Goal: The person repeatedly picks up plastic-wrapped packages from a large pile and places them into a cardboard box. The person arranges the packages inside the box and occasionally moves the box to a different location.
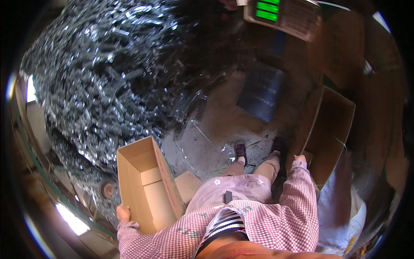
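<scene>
My left hand [123,213] grips the near left edge of an open, empty cardboard box [158,207], which stands tilted at my left side with its mouth facing up. Red print runs along the box's outer side. On the other side, my right hand [299,158] is closed on the rim of a larger open cardboard box [336,119], whose inside lies in shadow. A huge heap of shiny dark shredded strips [106,74] rises in front and to the left.
A scale with a lit green display [281,16] stands at the top. A dark blue flat sheet or bag [262,92] lies on the dusty floor [210,139]. Flattened cardboard [187,186] lies beside the left box. White sacks [343,210] are at the lower right.
</scene>
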Motion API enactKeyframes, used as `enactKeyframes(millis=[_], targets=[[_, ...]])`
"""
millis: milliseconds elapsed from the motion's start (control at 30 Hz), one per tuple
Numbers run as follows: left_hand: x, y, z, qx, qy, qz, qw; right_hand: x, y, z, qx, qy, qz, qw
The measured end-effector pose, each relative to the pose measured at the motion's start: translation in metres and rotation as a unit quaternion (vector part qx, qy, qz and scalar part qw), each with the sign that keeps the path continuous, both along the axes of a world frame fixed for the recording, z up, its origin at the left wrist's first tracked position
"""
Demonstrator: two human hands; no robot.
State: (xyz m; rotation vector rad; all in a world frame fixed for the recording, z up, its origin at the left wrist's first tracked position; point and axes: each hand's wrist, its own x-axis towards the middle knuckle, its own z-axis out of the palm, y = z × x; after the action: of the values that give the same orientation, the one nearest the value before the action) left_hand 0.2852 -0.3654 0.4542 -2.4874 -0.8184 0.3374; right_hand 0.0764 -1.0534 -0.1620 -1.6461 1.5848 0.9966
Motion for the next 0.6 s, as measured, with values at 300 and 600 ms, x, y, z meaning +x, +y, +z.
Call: enactKeyframes(millis=[300, 600], targets=[[-0.102, 0.021, -0.044, -0.093, -0.102, 0.106, 0.985, -0.116, -0.087, 0.057, -0.024, -0.282, 0.013, 0.959], [-0.127, 0.0, -0.093, -0.191, -0.195, -0.001, 0.962, 0.049, -0.058, 0.215, 0.1, -0.256, 0.243, 0.93]])
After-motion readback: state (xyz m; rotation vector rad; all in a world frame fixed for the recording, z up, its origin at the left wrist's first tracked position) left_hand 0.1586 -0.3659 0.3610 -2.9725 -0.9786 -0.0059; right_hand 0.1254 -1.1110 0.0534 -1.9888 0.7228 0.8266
